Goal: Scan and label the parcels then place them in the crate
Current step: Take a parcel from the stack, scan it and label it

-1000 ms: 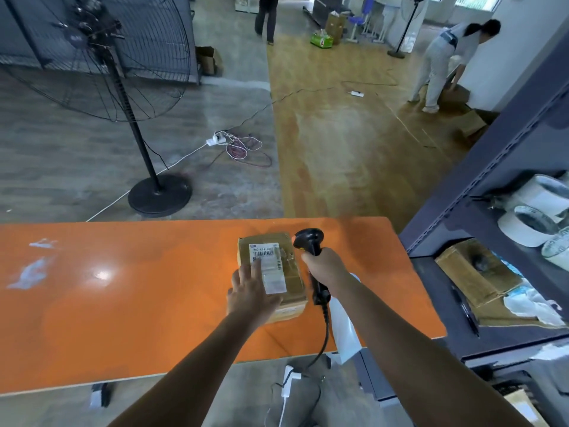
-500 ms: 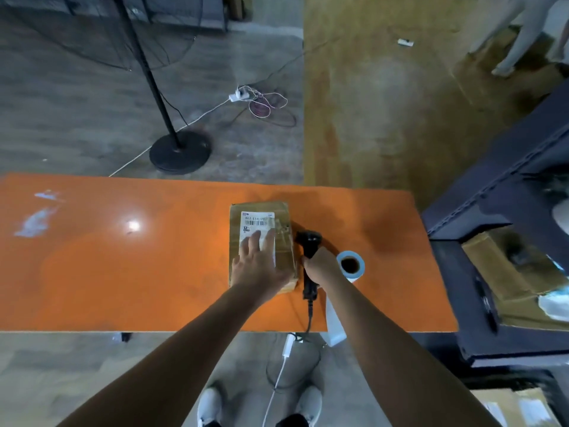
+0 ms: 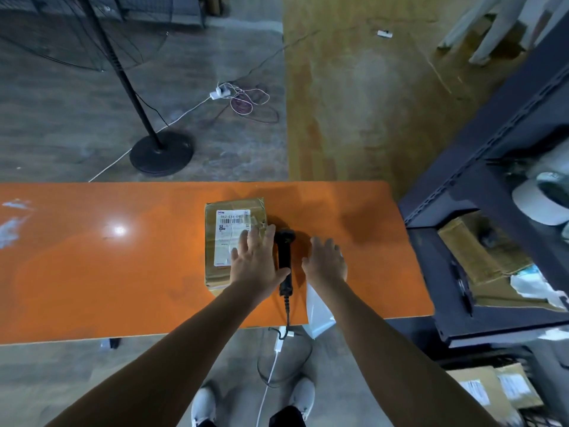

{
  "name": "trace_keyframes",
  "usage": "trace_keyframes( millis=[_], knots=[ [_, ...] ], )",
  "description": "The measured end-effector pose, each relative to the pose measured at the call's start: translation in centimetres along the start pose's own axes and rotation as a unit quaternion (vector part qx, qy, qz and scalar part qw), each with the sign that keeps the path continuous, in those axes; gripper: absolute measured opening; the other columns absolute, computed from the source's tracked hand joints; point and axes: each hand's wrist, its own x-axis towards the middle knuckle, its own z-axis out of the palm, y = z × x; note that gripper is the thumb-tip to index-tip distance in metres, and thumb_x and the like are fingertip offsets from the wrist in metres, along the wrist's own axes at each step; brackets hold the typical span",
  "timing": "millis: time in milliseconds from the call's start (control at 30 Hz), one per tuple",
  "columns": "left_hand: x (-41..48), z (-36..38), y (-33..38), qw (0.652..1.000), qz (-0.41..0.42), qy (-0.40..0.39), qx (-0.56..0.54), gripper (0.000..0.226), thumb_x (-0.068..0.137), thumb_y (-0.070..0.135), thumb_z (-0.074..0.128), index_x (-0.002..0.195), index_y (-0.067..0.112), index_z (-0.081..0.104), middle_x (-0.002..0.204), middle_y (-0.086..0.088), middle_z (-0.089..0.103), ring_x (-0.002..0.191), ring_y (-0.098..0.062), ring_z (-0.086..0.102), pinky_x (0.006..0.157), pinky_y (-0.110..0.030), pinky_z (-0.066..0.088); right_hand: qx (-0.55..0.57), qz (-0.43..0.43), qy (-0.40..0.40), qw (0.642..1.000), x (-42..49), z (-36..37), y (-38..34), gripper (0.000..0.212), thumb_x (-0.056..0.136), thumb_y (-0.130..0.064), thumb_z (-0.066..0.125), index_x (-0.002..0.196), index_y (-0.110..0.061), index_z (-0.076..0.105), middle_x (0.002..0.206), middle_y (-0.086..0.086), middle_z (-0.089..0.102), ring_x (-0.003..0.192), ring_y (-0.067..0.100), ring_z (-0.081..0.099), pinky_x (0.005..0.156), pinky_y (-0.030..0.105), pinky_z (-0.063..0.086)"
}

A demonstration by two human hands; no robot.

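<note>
Head camera: parcel (image 3: 228,241) sits right of centre on the orange table (image 3: 92,257), nearer its far edge. Left hand (image 3: 257,263) presses flat on it, fingers spread. Right hand (image 3: 326,263) is open too, with the scanner (image 3: 284,257) lying between them.

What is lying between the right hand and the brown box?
The black scanner lies on the orange table between the right hand and the parcel, beside the parcel's right side. Nothing is between the left hand and the parcel: it rests on top.
</note>
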Motion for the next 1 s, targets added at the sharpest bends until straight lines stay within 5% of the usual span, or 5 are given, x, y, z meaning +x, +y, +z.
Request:
trace_keyframes(
  millis=[400,567,667,800,1000],
  knots=[
    [-1.3,-0.8,2.9,0.994,-0.033,0.027,-0.101,0.081,0.088,0.041,0.063,0.152,0.022,0.017,0.157,-0.006,0.015,0.144,-0.029,0.016,0.111,-0.047,0.033,0.096,-0.048,-0.026,0.994,1.3,-0.9,2.7,0.043,0.096,-0.017,0.05,0.139,-0.025,0.047,0.124,0.003,0.065,0.114,0.026,0.061,0.088,0.034,0.045],
    [0.6,-1.9,3.3,0.966,-0.057,-0.044,-0.25,0.067,0.091,0.034,0.061,0.148,0.018,0.03,0.145,-0.008,0.036,0.13,-0.025,0.038,0.105,-0.037,0.038,0.315,-0.07,-0.032,0.946,1.2,-4.4,2.4,0.05,0.094,-0.014,0.055,0.142,-0.02,0.047,0.126,0.006,0.063,0.105,0.023,0.063,0.08,0.029,0.046],
    [2.0,-3.5,3.1,0.934,-0.071,-0.101,-0.336,0.071,0.088,0.033,0.065,0.148,0.024,0.029,0.135,-0.005,0.048,0.1,-0.011,0.052,0.079,-0.026,0.045,0.398,-0.068,-0.032,0.914,0.6,-6.2,1.7,0.05,0.092,-0.012,0.06,0.14,-0.019,0.048,0.112,0.008,0.068,0.085,0.013,0.062,0.071,0.026,0.047],
    [3.1,-5.1,2.4,0.913,-0.048,-0.081,-0.398,0.075,0.084,0.024,0.071,0.148,0.023,0.031,0.113,0.001,0.06,0.092,-0.009,0.057,0.072,-0.019,0.043,0.487,-0.086,-0.037,0.869,-0.3,-7.8,0.6,0.049,0.091,0.003,0.061,0.135,-0.014,0.05,0.088,-0.001,0.066,0.076,0.009,0.06,0.073,0.027,0.046],
    [3.7,-6.7,0.7,0.911,0.029,-0.043,-0.409,0.062,0.08,0.013,0.071,0.134,0.034,0.048,0.106,0.007,0.065,0.091,-0.011,0.063,0.075,-0.03,0.052,0.505,-0.099,-0.027,0.857,-1.2,-9.6,-1.2,0.047,0.089,-0.003,0.068,0.129,-0.024,0.055,0.091,-0.001,0.067,0.086,0.009,0.063,0.084,0.03,0.052]
  ],
)
